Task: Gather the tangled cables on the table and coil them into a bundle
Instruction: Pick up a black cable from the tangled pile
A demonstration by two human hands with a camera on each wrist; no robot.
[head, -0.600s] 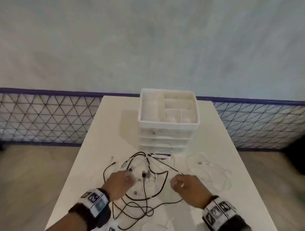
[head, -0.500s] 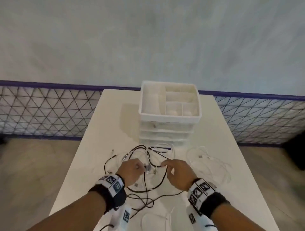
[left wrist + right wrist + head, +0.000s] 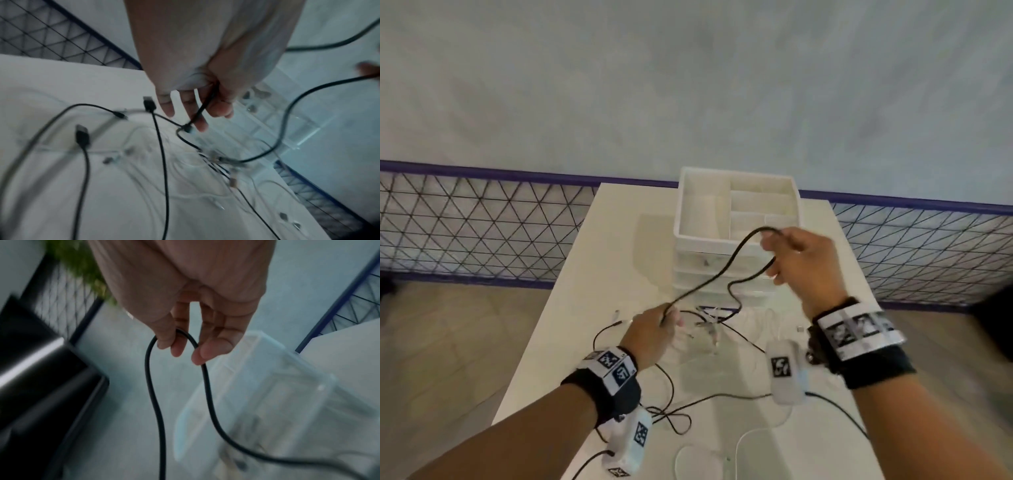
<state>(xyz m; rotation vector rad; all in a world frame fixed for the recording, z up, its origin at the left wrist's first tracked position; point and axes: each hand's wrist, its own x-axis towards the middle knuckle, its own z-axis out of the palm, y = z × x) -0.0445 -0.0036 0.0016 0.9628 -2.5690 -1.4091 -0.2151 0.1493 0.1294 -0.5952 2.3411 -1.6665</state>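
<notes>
A tangle of black and white cables [image 3: 709,325] lies on the white table [image 3: 592,274]. One black cable [image 3: 709,277] rises out of it between my hands. My right hand [image 3: 798,260] is raised in front of the drawer organizer and pinches a loop of that black cable [image 3: 207,386] between thumb and fingers [image 3: 164,340]. My left hand [image 3: 654,329] stays low over the tangle and grips the same black cable [image 3: 202,108] near its plug end. Other black plugs [image 3: 82,134] lie loose on the table beside my left hand [image 3: 205,113].
A white drawer organizer [image 3: 681,212] with an open compartment tray on top stands at the back middle of the table. Thin white cables [image 3: 767,318] lie to its front right. A wire mesh fence [image 3: 482,226] runs behind the table. A white round item [image 3: 698,462] sits at the near edge.
Both hands were low at the tangle. My right hand has risen up and back with a loop of the black cable, while my left hand holds its lower part by the table.
</notes>
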